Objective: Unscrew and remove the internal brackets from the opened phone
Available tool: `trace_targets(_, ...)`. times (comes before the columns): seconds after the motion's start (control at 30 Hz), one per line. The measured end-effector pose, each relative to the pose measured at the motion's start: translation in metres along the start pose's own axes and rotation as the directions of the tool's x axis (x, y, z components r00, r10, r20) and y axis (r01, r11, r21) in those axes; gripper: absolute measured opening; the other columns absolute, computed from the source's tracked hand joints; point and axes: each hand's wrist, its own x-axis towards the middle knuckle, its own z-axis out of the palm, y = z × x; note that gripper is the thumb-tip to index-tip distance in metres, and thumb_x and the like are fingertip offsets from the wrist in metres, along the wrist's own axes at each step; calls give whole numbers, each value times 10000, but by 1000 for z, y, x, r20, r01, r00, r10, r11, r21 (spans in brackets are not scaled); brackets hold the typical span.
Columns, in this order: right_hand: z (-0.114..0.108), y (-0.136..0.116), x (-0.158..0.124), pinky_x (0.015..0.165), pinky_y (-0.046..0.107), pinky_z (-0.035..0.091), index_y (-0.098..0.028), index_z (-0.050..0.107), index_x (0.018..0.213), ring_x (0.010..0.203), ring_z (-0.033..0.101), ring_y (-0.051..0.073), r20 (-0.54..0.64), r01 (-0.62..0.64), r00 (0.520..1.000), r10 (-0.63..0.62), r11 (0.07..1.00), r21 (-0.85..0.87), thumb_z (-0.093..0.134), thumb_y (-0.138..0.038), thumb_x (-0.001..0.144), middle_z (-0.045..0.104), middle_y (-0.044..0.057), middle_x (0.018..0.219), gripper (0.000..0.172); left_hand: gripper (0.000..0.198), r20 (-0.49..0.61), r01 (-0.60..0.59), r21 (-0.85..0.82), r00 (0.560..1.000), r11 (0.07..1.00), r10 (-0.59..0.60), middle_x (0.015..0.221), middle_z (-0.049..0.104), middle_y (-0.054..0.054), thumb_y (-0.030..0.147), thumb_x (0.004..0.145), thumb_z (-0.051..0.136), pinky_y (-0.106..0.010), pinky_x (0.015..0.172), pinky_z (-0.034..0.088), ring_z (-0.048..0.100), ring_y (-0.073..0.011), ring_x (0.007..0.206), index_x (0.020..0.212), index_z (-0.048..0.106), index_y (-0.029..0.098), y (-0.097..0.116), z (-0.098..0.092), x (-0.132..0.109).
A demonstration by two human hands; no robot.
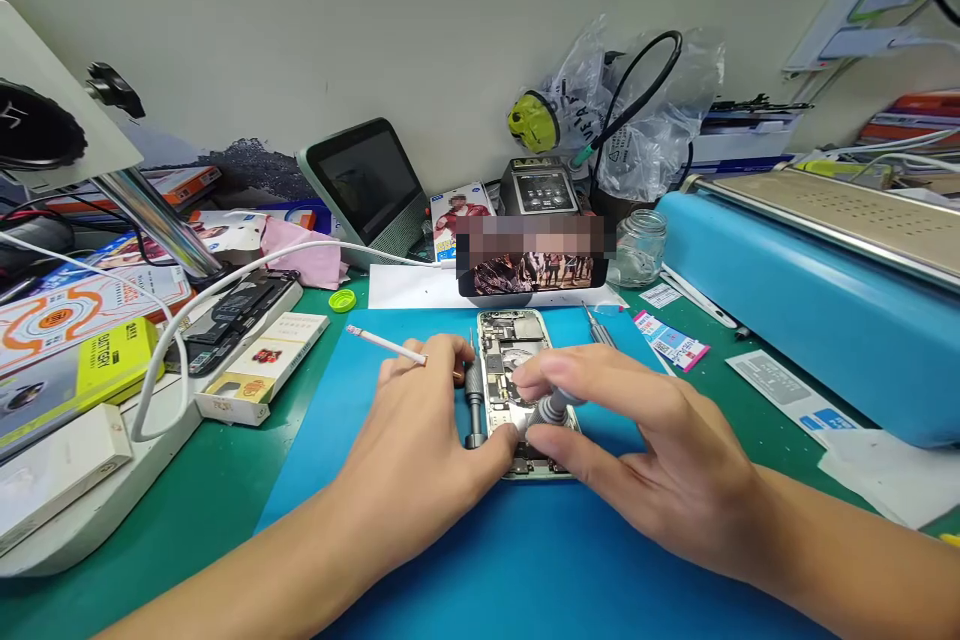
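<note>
An opened smartphone (495, 335) lies on the blue mat, its inner boards and parts exposed. My left hand (420, 420) rests at its left side, with a cigarette (386, 345) held between the fingers and the thumb at the phone's lower part. My right hand (660, 440) pinches a grey ribbed screwdriver (553, 408) over the phone's lower half; its tip is hidden. Between my left hand and the phone lies a second grey driver (473, 395). Another slim metal tool (598, 325) lies beyond my right hand, partly covered by it.
A phone playing video (532, 272) stands behind the mat (450, 540). Around it are a screen device (367, 185), a soldering station (544, 185) and a glass jar (641, 245). A blue machine (810, 320) stands right. Boxes (262, 370) and a white cable (247, 270) lie left.
</note>
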Motion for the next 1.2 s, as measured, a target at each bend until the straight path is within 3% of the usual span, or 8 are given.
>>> trace_targets(0.33,0,1,-1,1019,370,668,-251,453,1549,1195,750,235,-14,-44,999,44,998,-49,667,-5,900,738,102,1347,726,264,-10,-12,-2,1000,1000,12,1080,684,-84,371,877,647,-522,908,417,577,-348,1028,1062,514,237,1,0,0)
trace_targets(0.53,-1,0,-2,853,319,713,-288,440,1563,1059,785,218,5,-68,998,68,998,-13,695,-55,917,744,90,1324,732,323,-14,37,-38,999,999,-37,1105,646,-91,408,837,679,-520,893,422,545,-366,1065,1068,525,243,0,0,0)
trace_targets(0.67,1,4,-8,954,279,678,-246,435,1575,1098,773,188,-13,-97,995,96,995,-12,712,-29,909,752,82,1290,753,290,3,26,-36,1000,999,-26,1078,645,-79,395,856,662,-522,905,419,548,-354,1049,1057,520,244,0,-1,1)
trace_targets(0.9,7,8,-14,857,326,724,-349,444,1567,1016,775,182,-45,-229,971,234,968,103,700,-16,905,702,57,1385,784,348,3,27,-15,1000,1000,-27,1097,654,-84,373,855,684,-513,930,426,554,-356,1083,1121,509,232,-1,-1,1)
trace_targets(1.2,6,4,-12,831,351,731,-349,498,1536,1012,783,213,-93,-240,963,251,964,115,705,1,887,694,61,1342,765,360,-13,32,-5,999,999,-33,1091,650,-77,385,839,702,-504,927,427,550,-350,1073,1114,520,241,-2,-1,0)
